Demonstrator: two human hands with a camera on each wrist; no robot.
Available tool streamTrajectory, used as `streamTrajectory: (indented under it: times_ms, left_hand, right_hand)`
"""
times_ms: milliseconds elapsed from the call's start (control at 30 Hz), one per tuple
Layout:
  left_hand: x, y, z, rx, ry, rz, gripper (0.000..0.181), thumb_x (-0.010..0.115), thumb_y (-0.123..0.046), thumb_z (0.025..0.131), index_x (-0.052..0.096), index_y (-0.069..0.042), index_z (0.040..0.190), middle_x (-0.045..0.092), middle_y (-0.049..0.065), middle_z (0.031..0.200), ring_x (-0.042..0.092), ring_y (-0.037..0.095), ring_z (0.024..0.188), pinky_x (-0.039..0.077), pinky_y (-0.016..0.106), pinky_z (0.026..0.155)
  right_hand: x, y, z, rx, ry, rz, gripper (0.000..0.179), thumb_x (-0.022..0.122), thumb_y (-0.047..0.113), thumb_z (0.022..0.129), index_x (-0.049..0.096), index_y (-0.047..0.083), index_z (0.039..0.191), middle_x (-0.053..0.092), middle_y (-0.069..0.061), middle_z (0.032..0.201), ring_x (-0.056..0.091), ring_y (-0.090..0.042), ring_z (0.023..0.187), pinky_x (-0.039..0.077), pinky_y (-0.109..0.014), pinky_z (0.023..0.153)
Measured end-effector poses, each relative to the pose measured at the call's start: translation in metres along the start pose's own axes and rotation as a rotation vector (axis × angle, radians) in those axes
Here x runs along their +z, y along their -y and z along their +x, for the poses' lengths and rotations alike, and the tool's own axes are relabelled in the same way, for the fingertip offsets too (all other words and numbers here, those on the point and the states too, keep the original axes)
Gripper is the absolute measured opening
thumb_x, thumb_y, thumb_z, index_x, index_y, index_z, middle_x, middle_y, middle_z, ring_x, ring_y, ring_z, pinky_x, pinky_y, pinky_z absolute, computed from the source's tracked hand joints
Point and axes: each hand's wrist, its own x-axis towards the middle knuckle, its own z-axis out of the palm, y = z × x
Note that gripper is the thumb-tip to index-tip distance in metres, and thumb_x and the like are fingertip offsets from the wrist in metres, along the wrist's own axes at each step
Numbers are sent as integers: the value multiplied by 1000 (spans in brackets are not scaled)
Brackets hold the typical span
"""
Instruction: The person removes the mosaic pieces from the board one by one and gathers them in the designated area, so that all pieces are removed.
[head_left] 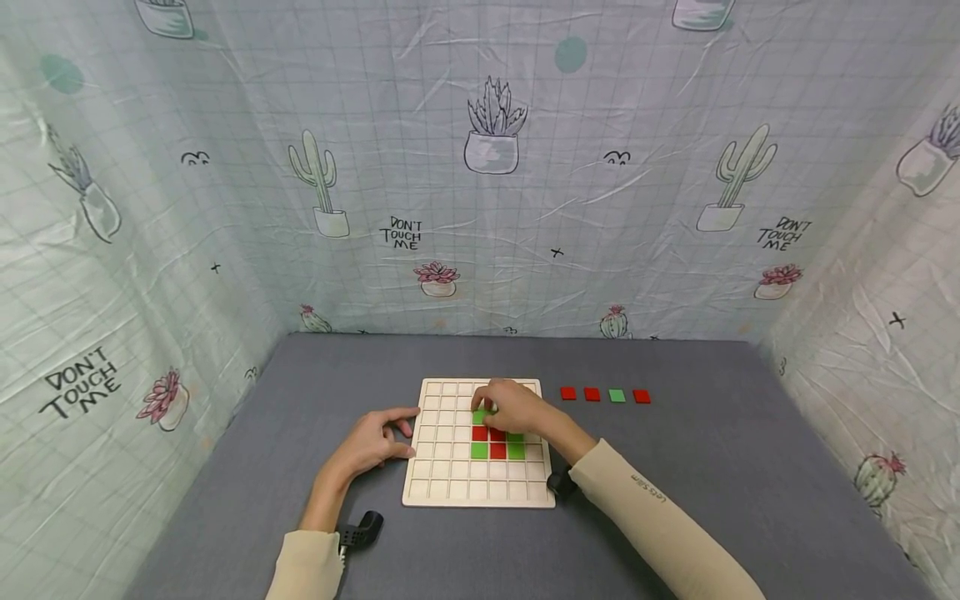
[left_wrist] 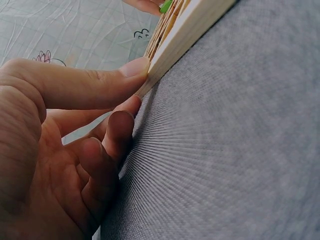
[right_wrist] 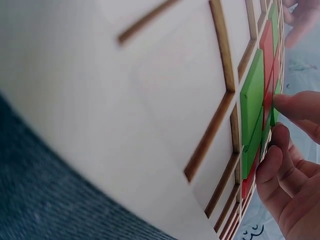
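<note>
Three cactus-print fabric walls [head_left: 547, 200], grey worktop [head_left: 712, 458]; left hand [head_left: 369, 440] relaxed, touching board [head_left: 441, 472]; right hand [head_left: 515, 407] pinching green tile [head_left: 478, 417].

A curtained-off space; what wider room holds it cannot be told.
Pale, wrinkled sheeting printed with potted cacti [head_left: 555, 187] encloses three sides of a flat, grey, cloth-covered table [head_left: 735, 467].
</note>
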Motion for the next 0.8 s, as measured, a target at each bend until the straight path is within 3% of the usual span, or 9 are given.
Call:
streamTrajectory:
  times_ms: [600,800]
  left_hand:
    - [1,1,1,0,-4,-4,67,85,-5,78,63,-9,141,66,7,100,37,9,46,42,29,43]
    - [1,3,1,0,3,-14,67,85,-5,78,63,-8,142,66,8,101,37,8,47,41,29,43]
  right_hand:
    - [-3,3,-5,-34,-35,-46,22,70,13,93,76,19,113,69,-2,103,62,-16,92,50,-31,75]
    - [-5,3,-8,-53,-30,-5,21,66,12,97,75,18,115,74,-2,105,66,-15,92,52,-32,77]
